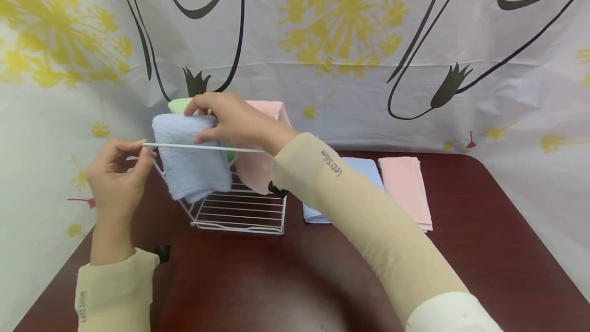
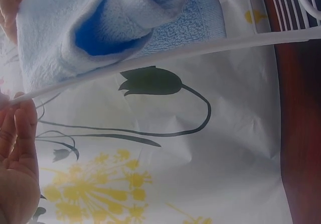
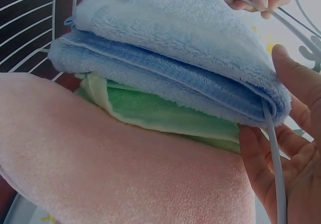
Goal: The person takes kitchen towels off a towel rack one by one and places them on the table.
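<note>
A blue towel (image 1: pixel 189 163) hangs folded over a bar of a white wire rack (image 1: pixel 237 228). My right hand (image 1: pixel 235 119) holds the towel's top edge, thumb on the near side and fingers behind. In the right wrist view, that bar passes through the fold of the blue towel (image 3: pixel 170 58), between thumb and fingers. My left hand (image 1: pixel 117 170) pinches the rack's front upper bar (image 1: pixel 184 145) near its left corner. Behind the blue towel hang a green towel (image 3: pixel 155 111) and a pink towel (image 3: pixel 120 158), partly hidden in the head view.
On the dark red table (image 1: pixel 258 281), right of the rack, lie a folded blue towel (image 1: pixel 364 168), partly covered by my right sleeve, and a folded pink towel (image 1: pixel 405 183). A patterned white sheet (image 1: pixel 350 91) stands behind the table and along its sides.
</note>
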The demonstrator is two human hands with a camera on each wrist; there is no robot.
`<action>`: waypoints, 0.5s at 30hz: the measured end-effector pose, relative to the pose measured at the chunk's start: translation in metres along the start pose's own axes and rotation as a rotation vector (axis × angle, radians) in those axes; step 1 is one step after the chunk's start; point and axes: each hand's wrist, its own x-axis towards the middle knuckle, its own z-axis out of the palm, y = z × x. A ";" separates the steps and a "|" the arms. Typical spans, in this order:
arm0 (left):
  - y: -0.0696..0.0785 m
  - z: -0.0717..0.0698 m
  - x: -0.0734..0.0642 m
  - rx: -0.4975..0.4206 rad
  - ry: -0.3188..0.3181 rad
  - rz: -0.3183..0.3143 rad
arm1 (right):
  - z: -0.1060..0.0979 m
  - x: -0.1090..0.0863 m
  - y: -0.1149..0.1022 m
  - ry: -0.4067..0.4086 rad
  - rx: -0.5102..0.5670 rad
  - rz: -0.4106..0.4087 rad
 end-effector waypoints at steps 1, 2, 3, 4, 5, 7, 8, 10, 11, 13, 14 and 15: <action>0.000 -0.001 0.000 0.000 0.001 0.001 | 0.000 0.000 -0.001 0.003 0.001 -0.001; 0.001 -0.002 0.000 -0.001 0.001 0.002 | 0.001 0.001 -0.001 0.006 0.000 -0.002; 0.001 -0.003 0.001 -0.010 -0.002 0.004 | 0.001 0.001 -0.001 0.010 -0.003 -0.005; 0.001 -0.003 0.001 -0.015 -0.006 0.007 | 0.001 0.000 -0.001 0.014 -0.003 -0.004; 0.001 -0.003 0.001 -0.023 -0.007 0.010 | 0.001 0.000 -0.001 0.018 -0.005 -0.003; 0.000 -0.003 0.001 -0.027 -0.013 0.017 | 0.000 -0.001 0.000 0.031 -0.005 -0.009; 0.000 -0.002 0.002 -0.026 -0.015 0.020 | 0.000 -0.001 0.000 0.041 -0.001 -0.014; 0.000 -0.002 0.002 -0.021 -0.017 0.026 | 0.000 -0.002 0.002 0.063 0.011 -0.026; 0.000 -0.002 0.001 -0.014 -0.017 0.027 | 0.000 -0.002 0.002 0.075 0.014 -0.033; 0.000 -0.002 0.001 0.004 -0.019 0.034 | 0.001 -0.003 0.004 0.101 0.018 -0.050; 0.000 -0.001 0.001 0.010 -0.020 0.035 | 0.001 -0.003 0.004 0.111 0.017 -0.054; 0.000 -0.001 0.001 0.016 -0.021 0.037 | 0.002 -0.004 0.005 0.117 0.017 -0.058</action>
